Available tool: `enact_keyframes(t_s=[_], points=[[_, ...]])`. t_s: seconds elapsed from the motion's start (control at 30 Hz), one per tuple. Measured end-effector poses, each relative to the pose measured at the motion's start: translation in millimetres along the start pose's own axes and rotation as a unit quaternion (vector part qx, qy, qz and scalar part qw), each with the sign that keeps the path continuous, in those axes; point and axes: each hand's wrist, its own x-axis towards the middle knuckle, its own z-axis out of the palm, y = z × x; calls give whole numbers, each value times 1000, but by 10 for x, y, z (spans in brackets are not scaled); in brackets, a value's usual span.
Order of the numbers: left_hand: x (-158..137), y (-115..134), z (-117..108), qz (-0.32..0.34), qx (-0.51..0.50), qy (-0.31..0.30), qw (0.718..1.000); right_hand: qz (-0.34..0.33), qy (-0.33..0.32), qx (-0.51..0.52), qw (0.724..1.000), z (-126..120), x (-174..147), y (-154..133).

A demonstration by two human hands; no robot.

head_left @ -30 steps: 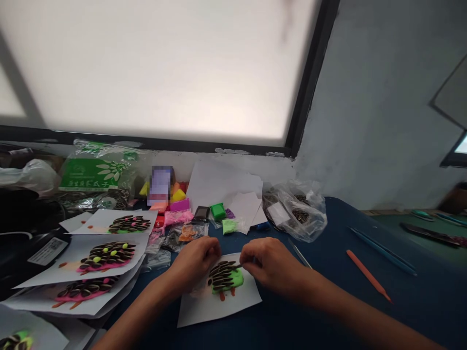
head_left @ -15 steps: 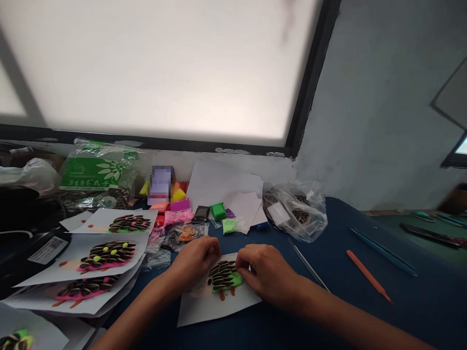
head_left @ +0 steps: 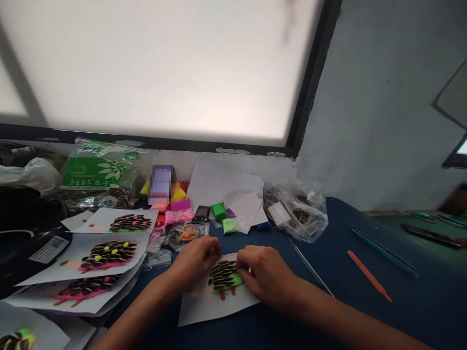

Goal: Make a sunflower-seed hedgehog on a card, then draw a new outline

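Evidently the white rectangular paper sheet (head_left: 200, 312) is the centre of the work, lying flat before the person; on its upper half sits a flat bright-green clay shape (head_left: 238, 279), largely covered by overlapping rows of dark striped sunflower seeds (head_left: 222, 276). The left hand (head_left: 197, 260), fingers loosely curled, rests at the sheet's upper left edge, probably to stop it sliding; whether it holds anything cannot be told. The right hand (head_left: 265, 272) is over the sheet's right side, thumb and forefinger drawn narrowly together at the seeds' edge, a grip suited to small pieces; whether a seed is between them is hidden.

Beyond the sheet, to the right, slumps a clear plastic bag of seeds (head_left: 306, 214), likely left there for easy reach. Right of the sheet lie a slim silvery tool (head_left: 310, 266) and an orange plastic stick (head_left: 369, 276), apparently set clear of the hands. Left of the sheet, overlapping papers with seed-covered clay shapes (head_left: 107, 255) are fanned, perhaps so that their raised surfaces stay uncrushed.
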Motion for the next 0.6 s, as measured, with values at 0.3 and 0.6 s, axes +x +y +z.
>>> enact_keyframes(t_s=[0.3,0.6], points=[[-9,33,-23,-8,8,-9,1000,-9,-18,-46,999,14,17,-36],[-5,45,-28,-9,15,-14,1000,14,-40,-54,998,-31,33,-63]])
